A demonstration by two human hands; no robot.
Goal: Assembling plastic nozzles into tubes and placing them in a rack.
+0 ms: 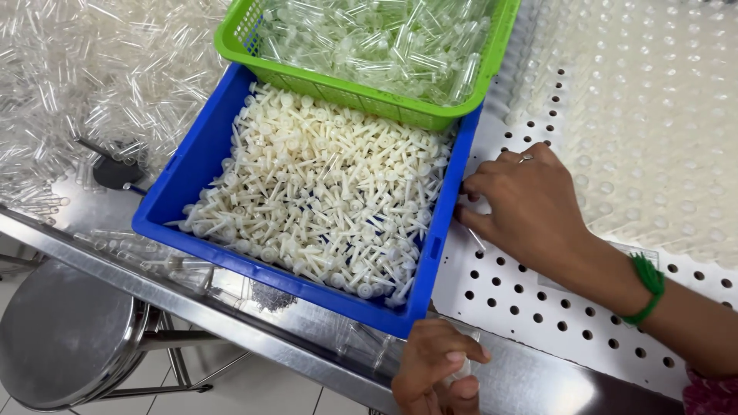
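No packages, labels, signs, screens.

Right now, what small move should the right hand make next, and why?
Probably press the small clear piece under the right hand into a hole of the white perforated plastic board. Its fingertips already rest there beside the blue plastic bin, and open holes lie close by.

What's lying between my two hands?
In the head view, the blue bin's near corner and perforated white board lie between left hand and right hand.
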